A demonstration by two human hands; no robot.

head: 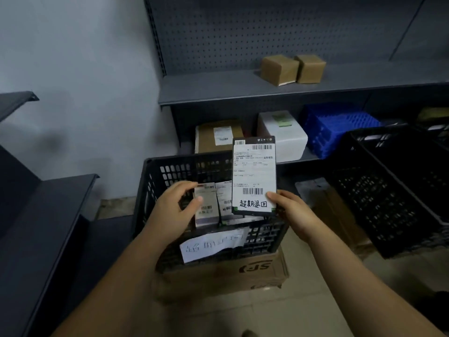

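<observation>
My right hand (290,211) pinches the lower right corner of a flat black parcel (254,175) with a white shipping label and handwritten characters, held upright above a black plastic crate (155,181). My left hand (175,210) grips a small grey-white box (206,205) standing among other labelled parcels inside the crate. A handwritten paper sign (213,244) hangs on the crate's near wall. The crate sits on a brown cardboard box (226,273).
A second black crate (388,190) stands at the right. The grey shelf unit (243,91) behind holds two small brown boxes (292,69), a labelled brown carton (217,136), a white foam box (283,135) and a blue crate (337,127). Dark shelves (48,215) stand at left.
</observation>
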